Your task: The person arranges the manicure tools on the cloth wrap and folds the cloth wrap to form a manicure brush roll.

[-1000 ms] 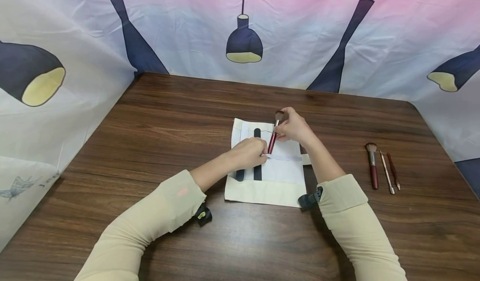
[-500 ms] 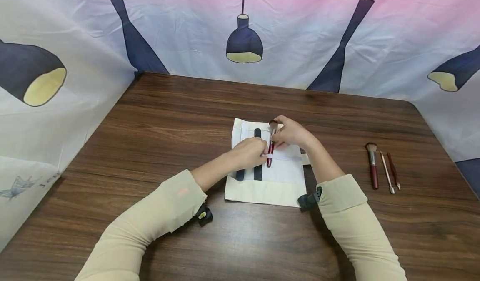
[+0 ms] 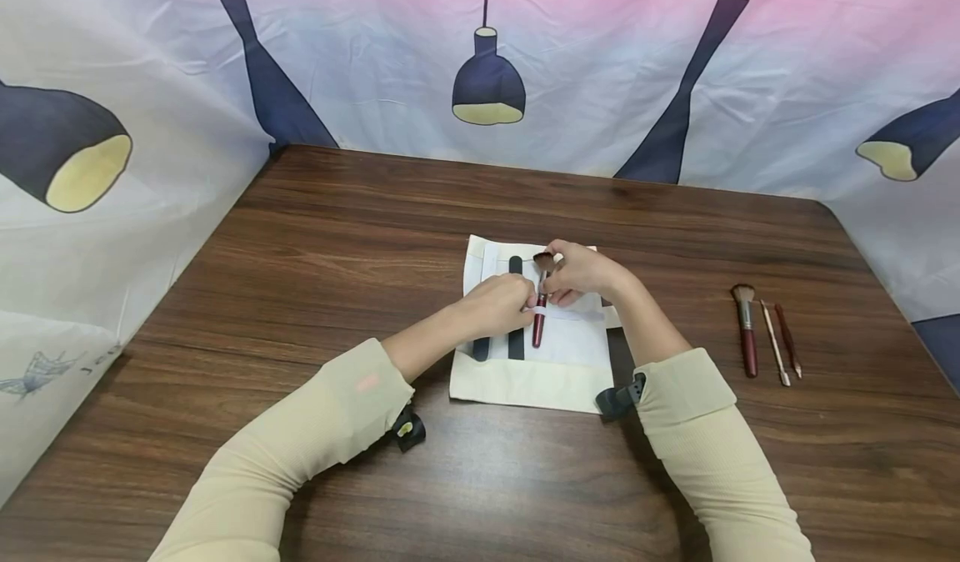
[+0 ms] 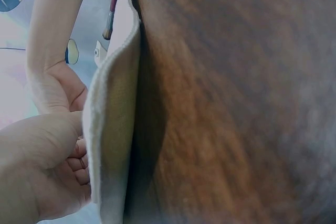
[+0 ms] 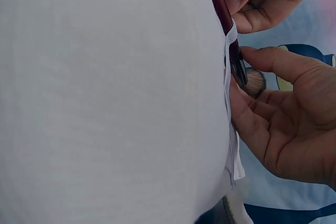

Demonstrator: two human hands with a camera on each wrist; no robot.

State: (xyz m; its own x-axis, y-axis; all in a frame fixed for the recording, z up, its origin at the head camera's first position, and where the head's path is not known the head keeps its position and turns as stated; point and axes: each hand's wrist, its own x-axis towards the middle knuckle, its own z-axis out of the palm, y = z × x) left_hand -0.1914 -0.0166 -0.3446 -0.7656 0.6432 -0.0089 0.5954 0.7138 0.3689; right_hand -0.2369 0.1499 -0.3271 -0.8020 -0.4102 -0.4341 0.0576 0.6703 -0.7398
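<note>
A cream fabric roll-up case [image 3: 566, 385] lies unfolded on the table. My left hand [image 3: 501, 305] has its fingers curled at the white elastic band [image 5: 232, 32] and pinches it. My right hand [image 3: 585, 272] pinches a makeup brush [image 3: 538, 330] by its dark ferrule, just below the bristles. The brush's red handle runs under the band toward the case's near side; its brown bristles [image 5: 255, 82] point away. Left of it, two black strips [image 3: 516, 345] lie in the case, partly covered by my left hand. In the left wrist view, the case's edge [image 4: 113, 108] hides my left fingertips.
To the right on the wooden table [image 3: 675, 479] lie a larger red-handled makeup brush [image 3: 746, 328], a slim metal-ended tool [image 3: 775, 343] and a dark red pointed tool [image 3: 788, 341]. A small tab [image 3: 612, 318] sticks out from the case's right side. Printed cloth [image 3: 585, 70] hangs behind.
The makeup brush has slid toward the near side, its handle passing under the elastic band. My right hand moved down with it; my left hand stayed in place.
</note>
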